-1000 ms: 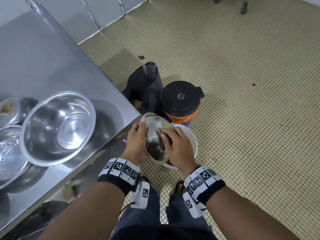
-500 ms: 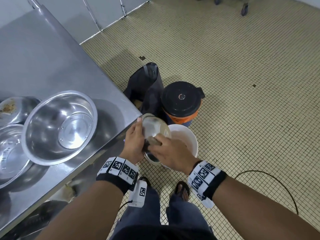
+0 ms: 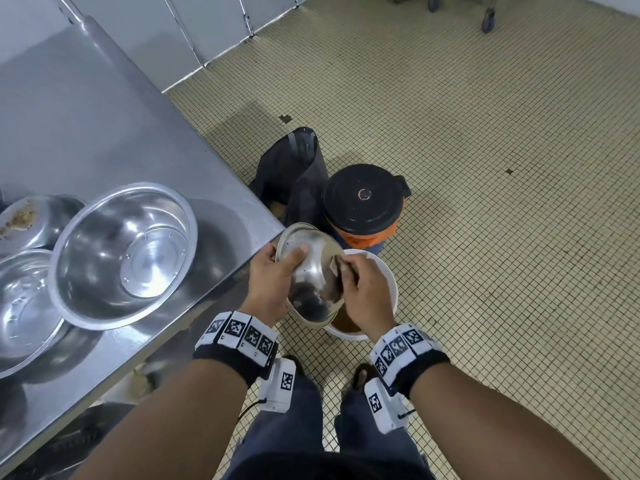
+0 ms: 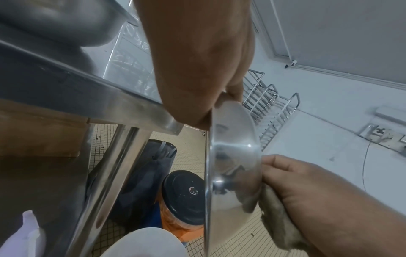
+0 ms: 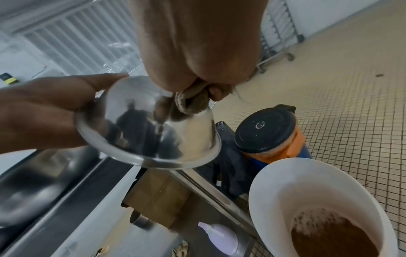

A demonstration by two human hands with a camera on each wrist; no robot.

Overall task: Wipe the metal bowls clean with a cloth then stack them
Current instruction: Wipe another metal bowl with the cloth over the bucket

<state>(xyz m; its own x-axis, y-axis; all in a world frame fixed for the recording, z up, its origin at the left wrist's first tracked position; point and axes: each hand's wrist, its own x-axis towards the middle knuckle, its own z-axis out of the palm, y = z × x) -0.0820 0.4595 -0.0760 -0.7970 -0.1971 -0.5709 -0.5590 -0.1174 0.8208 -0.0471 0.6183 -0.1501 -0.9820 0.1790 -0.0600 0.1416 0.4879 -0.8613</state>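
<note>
Head view: you are holding the small metal bowl [image 3: 313, 282] off the table, out past its corner and directly above the white bucket [image 3: 389, 282]. Your left hand [image 3: 268, 285] is gripping the bowl at its 9 o'clock side, thumb lying over the rim, fingers behind. Your right hand [image 3: 363, 292] is sitting at the bowl's 3 o'clock, fingers curled tight round a bunched brown-grey cloth [image 3: 337, 271] and pressing it against the bowl wall.

The relation that matters: the bowl is tipping on edge, mouth facing your left hand, so its axis is running roughly 9-to-3 between your hands. Left wrist view is showing the rim nearly edge-on, with the cloth [image 4: 274, 217] bearing on the curved outer side. Right wrist view is agreeing: cloth [image 5: 191, 102] touching near the base of the bowl [image 5: 149, 125], left hand [image 5: 44, 111] pinching the rim. Right hand is the working one, already in contact; left is only steadying.

Looks of the bowl: shiny, mirror-like outside, dark reflections, no obvious residue on the visible side. Inside surface is not clear enough to judge.

Stack site is lying at your 9 to 10 o'clock on the steel table [image 3: 104, 126]: a large clean-looking bowl [image 3: 123, 254] leaning on another bowl [image 3: 24, 306], and a soiled one [image 3: 31, 220] behind. My read: you are finishing the outside wipe, and the left hand is nearer for carrying the bowl across. Bucket is holding brown murky water [image 5: 334, 238]; watch for drips.
</note>
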